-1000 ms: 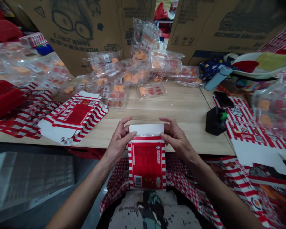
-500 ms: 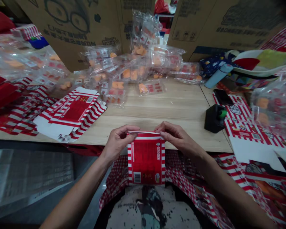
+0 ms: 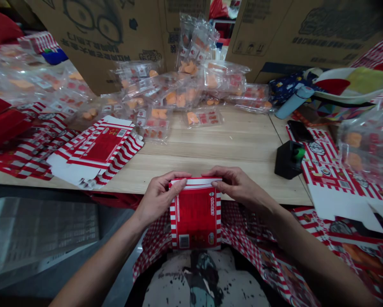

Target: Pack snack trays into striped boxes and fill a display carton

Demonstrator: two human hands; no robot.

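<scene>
A red cardboard box [image 3: 196, 217] with striped edges, a barcode and white print is held between both hands, close to my body at the table's front edge. My left hand [image 3: 161, 194] pinches its upper left corner, thumb on the near face and fingers behind. At the upper right corner my right hand [image 3: 234, 184] grips in the same way. Between the thumbs a white strip of the box's flap [image 3: 199, 183] shows along the top edge. The lower edge of the box rests against my clothing. Whatever lies inside the box is hidden.
Clear plastic packets [image 3: 178, 98] with orange and red pieces are heaped at the back. Flat striped boxes [image 3: 98, 145] lie on the left. A black tape dispenser [image 3: 289, 160], a phone [image 3: 300, 131] and a blue bottle [image 3: 294, 102] are on the right. Large cartons [image 3: 140, 25] stand behind.
My thumbs have tipped the top flap, so more of its white strip faces me. Both hands stay at the same corners, and the view has shifted slightly.
</scene>
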